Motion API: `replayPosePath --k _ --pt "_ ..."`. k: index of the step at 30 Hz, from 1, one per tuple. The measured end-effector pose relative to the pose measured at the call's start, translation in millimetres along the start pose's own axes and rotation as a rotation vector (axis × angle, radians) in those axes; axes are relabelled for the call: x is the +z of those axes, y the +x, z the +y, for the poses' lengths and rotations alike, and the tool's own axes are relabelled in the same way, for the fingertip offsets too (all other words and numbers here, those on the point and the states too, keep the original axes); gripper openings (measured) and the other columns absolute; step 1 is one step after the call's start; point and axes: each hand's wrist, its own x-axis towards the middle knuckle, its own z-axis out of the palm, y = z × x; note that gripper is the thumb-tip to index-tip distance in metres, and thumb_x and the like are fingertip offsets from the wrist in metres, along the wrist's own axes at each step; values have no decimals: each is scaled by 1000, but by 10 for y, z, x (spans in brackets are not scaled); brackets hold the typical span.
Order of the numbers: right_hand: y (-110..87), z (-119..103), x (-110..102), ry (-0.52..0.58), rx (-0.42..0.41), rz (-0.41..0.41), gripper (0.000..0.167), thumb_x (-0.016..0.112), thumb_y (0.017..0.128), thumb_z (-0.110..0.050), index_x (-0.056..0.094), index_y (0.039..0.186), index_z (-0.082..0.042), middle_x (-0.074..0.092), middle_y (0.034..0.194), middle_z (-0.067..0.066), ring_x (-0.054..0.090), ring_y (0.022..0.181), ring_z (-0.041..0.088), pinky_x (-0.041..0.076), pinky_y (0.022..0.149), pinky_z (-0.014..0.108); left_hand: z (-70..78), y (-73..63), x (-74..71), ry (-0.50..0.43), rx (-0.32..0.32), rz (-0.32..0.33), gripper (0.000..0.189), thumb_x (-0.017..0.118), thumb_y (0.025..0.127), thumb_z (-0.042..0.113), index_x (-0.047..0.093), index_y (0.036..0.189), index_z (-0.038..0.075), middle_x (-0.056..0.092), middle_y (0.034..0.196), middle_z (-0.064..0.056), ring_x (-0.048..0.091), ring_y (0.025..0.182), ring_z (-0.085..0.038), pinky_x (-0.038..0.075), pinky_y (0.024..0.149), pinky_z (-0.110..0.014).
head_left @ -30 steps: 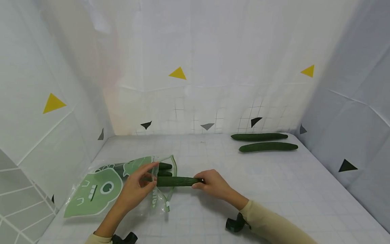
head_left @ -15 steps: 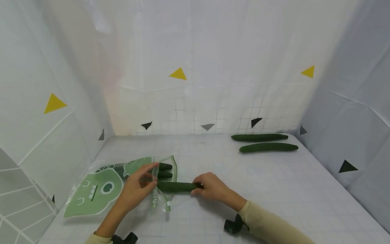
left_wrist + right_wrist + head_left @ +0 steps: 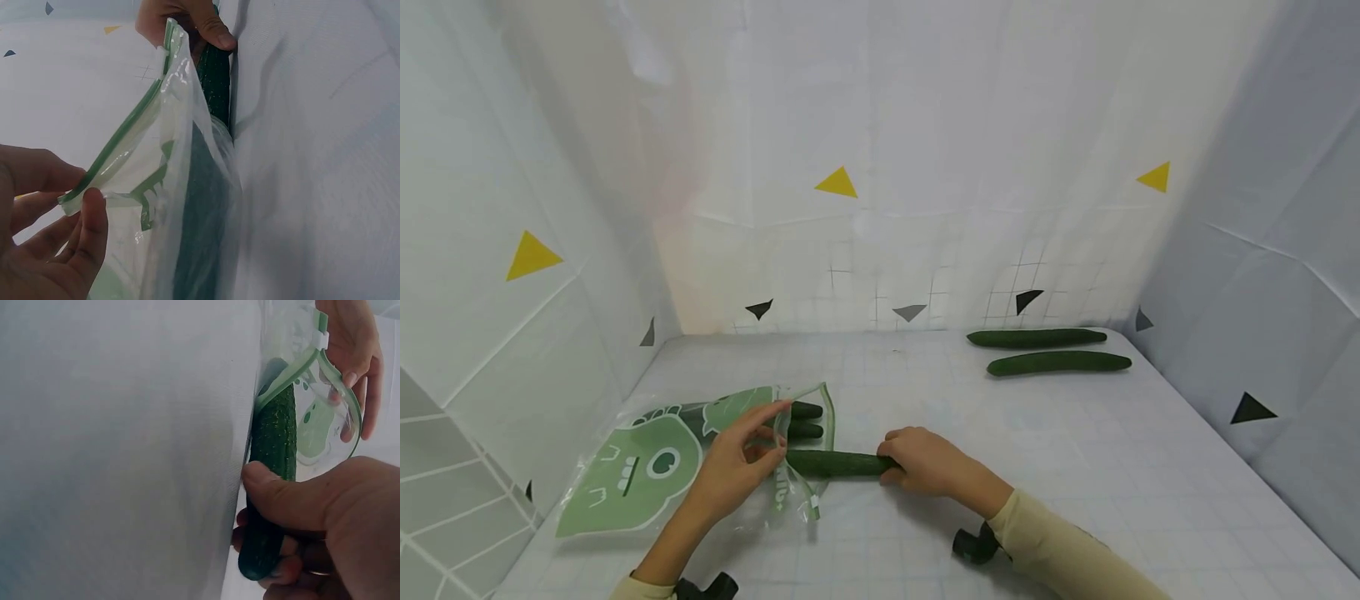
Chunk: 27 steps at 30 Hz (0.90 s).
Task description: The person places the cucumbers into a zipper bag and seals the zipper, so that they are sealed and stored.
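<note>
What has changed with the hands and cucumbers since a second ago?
The right hand and the long dark-green cucumber it grips have shifted slightly lower in the head view; whether lowered or drawn nearer, I can't tell. Nothing was newly grasped or let go. The left hand still pinches the clear, green-printed plastic bag, and the two dark-green cucumbers at the far right lie where they were.

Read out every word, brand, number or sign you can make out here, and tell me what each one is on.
No word or number reads for certain.
Bag: green lettering near the mouth, sideways and creased, too small to read; possibly a "+" at one end.
Bag, cartoon face: drawn marks, no words I can make out.
Wall: plain triangles, no lettering visible.
Cucumbers: no labels visible.
</note>
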Motion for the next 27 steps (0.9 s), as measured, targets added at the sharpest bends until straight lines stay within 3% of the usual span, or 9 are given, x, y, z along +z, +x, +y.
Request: replayPosePath --k 7,9,14,27 --pt "3 135 73 165 -117 121 10 78 95 -15 72 87 -15 59 79 -14 44 67 2 39 61 18 -6 7 -2 21 -5 4 64 72 91 -10 59 148 17 57 143 -15 67 98 -26 60 80 -32" --pt "2 144 83 198 -122 153 5 78 95 -16 76 92 -13 66 84 -12 50 70 1 42 64 18 -2 8 -3 28 -7 7 63 72 91 -9 59 148 16 57 143 -15 67 97 -26 60 79 -32" --pt "14 129 99 258 -117 209 9 78 95 -16 80 101 -10 71 92 -7 55 74 0 47 68 18 0 10 -3 34 -4 10 63 72 92 -8 59 147 18 58 142 -14 67 97 -26 60 79 -32" --pt "139 27 112 357 -89 295 10 77 95 -14 80 102 -7 68 83 -8 45 61 2 38 55 19 1 14 -9 40 -10 19 62 72 91 -8 59 147 14 60 137 -8 67 97 -24 60 79 -32"
